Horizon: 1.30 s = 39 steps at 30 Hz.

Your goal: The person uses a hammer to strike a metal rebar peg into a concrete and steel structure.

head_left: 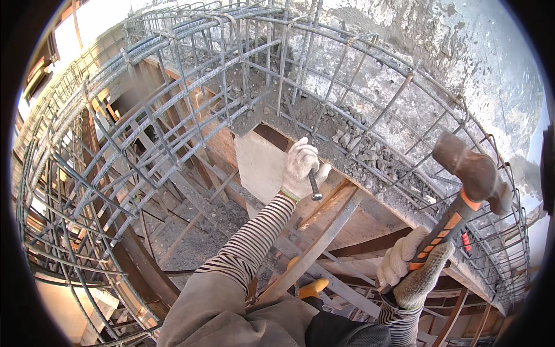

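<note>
My left hand point(302, 168), in a white knit glove, is closed round a dark steel chisel point(315, 186). The chisel's blunt struck end points back toward me, and its other end is hidden by the glove and ledge. This hand rests by the edge of a rubble-covered concrete ledge point(329, 150), above a pale board point(263, 165). To the right, my gloved right hand point(407, 263) grips a hammer point(457, 217) by its black and orange handle. The hammer's heavy brown metal head point(471, 168) is raised, apart from the chisel.
Tied rebar cages curve along the left point(156, 110) and the back right point(399, 87). Broken concrete point(370, 156) lies on the ledge against a rough wall point(468, 63). A wooden brace point(318, 246) slants up in front of me. Below are timbers and a yellow boot point(313, 287).
</note>
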### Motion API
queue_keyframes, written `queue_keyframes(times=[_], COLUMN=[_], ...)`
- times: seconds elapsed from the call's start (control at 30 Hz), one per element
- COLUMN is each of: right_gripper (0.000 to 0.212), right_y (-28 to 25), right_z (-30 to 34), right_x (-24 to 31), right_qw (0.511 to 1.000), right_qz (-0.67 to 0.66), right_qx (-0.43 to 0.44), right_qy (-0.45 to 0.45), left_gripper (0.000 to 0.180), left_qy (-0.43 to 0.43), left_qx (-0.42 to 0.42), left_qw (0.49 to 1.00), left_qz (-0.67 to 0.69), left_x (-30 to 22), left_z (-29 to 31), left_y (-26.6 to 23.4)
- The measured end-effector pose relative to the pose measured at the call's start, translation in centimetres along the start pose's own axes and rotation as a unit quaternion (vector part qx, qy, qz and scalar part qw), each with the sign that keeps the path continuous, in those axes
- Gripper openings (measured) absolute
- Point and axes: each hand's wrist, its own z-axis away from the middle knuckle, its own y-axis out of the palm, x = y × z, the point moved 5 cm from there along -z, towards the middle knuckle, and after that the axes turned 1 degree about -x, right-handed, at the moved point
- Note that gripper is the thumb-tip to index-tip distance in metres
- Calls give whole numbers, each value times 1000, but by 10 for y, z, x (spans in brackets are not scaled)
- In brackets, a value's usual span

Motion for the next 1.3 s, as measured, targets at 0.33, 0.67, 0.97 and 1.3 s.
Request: queue_keyframes(times=[0.33, 0.67, 0.97, 1.3], right_gripper=[56, 61, 30, 45], right_y=[-7, -64, -124, -147], right_z=[21, 78, 112, 101], right_x=[-53, -83, -106, -80], right_qw=[954, 963, 952, 984], right_qz=[208, 214, 219, 66], right_qx=[40, -42, -91, -116], right_qy=[212, 157, 191, -114], left_gripper=[24, 29, 31, 28], left_qy=[-22, 133, 112, 117], left_qx=[31, 214, 309, 125], left_qw=[999, 965, 931, 980], left_qz=[11, -69, -157, -101], left_x=[20, -44, -54, -63], left_z=[6, -17, -1, -50], left_y=[-5, 15, 78, 80])
